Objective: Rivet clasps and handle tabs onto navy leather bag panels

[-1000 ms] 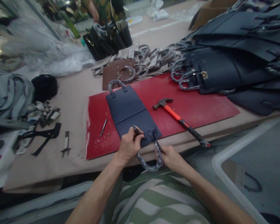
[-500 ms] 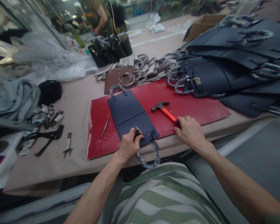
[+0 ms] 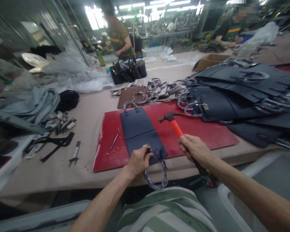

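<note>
Navy panel (image 3: 141, 130) lies under left fingers (image 3: 142, 152); right fingers (image 3: 186, 139) grip hammer (image 3: 176, 127).

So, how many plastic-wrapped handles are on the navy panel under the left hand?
2. The far handle, at the far end of the navy panel; the near handle, looping past the near edge of the red board. Any underneath would be hidden.

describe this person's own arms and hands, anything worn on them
The left hand and right hand are bare, with no gloves. Both forearms are bare too: no sleeves, watch or bracelet shows on them.
</note>
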`<state>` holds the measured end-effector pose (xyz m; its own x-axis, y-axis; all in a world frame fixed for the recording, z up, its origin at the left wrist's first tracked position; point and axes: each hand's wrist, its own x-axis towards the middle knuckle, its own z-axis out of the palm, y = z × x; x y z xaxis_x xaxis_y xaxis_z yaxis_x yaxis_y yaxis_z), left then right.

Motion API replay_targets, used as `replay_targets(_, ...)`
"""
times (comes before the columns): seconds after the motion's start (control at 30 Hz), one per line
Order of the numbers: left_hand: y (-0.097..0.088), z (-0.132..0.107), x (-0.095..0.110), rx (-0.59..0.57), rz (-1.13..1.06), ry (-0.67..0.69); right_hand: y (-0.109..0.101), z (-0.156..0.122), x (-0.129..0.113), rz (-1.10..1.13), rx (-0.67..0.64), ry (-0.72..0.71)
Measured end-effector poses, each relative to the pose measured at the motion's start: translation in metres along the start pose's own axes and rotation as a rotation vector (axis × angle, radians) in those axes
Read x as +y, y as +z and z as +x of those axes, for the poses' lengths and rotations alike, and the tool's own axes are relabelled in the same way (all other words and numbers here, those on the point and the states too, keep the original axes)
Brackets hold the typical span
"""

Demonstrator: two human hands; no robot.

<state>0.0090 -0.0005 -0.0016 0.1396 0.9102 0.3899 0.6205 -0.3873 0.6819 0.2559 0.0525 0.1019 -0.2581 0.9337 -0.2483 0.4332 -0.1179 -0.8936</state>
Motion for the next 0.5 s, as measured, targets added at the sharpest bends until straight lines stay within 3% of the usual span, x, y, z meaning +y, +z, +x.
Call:
replay_targets(0.1, 0.001, -0.001, -0.001, 0.001, 0.013, 0.005, -0.001, -0.03, -0.019, -0.273, 0.187, -0.383)
replay_targets(0.2, 0.002, -0.001, -0.001, 0.003, 0.017, 0.016, -0.004, -0.048, -0.023, -0.608, 0.174, -0.631)
replay_targets(0.33, 0.004, -0.003, -0.002, 0.012, 0.035, 0.03, -0.009, -0.055, -0.026, -0.863, 0.078, -0.706)
replay_targets(0.5, 0.006, -0.005, -0.006, 0.019, 0.064, 0.042, -0.005, -0.062, -0.035, -0.666, 0.38, -0.78)
